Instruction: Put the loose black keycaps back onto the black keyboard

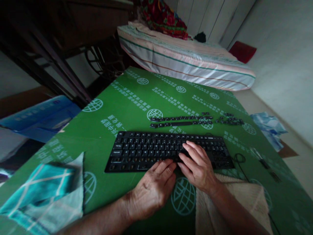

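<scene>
A black keyboard [146, 148] lies on the green table; its two lowest rows show bare sockets without keycaps toward the left. At its front edge, my left hand [156, 186] has its fingers bunched together, the tips resting by the bottom row; whatever they pinch is hidden. My right hand [199, 166] reaches over the keyboard's right half, fingers apart and stretched across the keys, with nothing seen in them. Beyond the keyboard, loose keycaps lie in two lines, including a long space bar [181, 124]. More keycaps form a small pile [230, 119] to the right.
A teal checked cloth [49, 186] lies at the left, and a beige towel [234, 192] under my right forearm. A thin brush [266, 164] and the keyboard's cable [241, 163] are on the right. Beyond the green table [122, 98] stands a bed [186, 62].
</scene>
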Demonstrator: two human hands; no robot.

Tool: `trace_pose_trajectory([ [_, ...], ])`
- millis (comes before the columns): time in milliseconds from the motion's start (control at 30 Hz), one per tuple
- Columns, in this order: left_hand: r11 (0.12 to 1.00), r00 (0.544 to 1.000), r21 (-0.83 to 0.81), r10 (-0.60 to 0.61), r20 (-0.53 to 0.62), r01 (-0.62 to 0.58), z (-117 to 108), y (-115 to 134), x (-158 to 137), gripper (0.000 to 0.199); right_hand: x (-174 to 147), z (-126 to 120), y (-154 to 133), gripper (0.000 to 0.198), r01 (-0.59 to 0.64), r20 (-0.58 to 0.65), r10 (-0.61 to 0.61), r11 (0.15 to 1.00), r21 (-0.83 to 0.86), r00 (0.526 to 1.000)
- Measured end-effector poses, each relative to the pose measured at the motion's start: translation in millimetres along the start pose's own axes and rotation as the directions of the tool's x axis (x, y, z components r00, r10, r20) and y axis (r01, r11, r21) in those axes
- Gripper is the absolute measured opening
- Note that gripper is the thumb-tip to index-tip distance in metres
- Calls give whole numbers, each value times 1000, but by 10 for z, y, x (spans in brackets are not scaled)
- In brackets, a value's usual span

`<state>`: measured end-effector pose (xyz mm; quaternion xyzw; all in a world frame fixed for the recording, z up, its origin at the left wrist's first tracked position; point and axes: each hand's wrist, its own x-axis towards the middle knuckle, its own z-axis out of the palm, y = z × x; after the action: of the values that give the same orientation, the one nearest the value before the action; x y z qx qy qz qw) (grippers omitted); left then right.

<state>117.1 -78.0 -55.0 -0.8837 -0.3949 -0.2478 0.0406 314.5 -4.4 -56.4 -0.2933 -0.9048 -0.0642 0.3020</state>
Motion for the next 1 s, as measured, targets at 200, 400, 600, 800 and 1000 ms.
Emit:
trace_pose_trajectory([
  [200,1000,1000,19,-11,-11,11,-8,7,1,17,-19,23,23,29,-88,-79,94,994,68,992],
  [400,1000,1000,22,-8,-4,8,2,9,-13,16,-48,61,75,42,-121,-132,137,985,119,982],
  [600,1000,998,19,6,-61,-4,46,-15,-23,21,-47,64,85,42,-152,-158,176,976,156,972],
  [800,999,1000,32,5,15,-5,27,-25,-27,28,-36,75,85,40,-178,-194,214,967,185,957],
  [1000,999,1000,47,-14,-3,14,107,-34,-79,35,-21,87,107,40,-203,-247,264,948,245,932],
])
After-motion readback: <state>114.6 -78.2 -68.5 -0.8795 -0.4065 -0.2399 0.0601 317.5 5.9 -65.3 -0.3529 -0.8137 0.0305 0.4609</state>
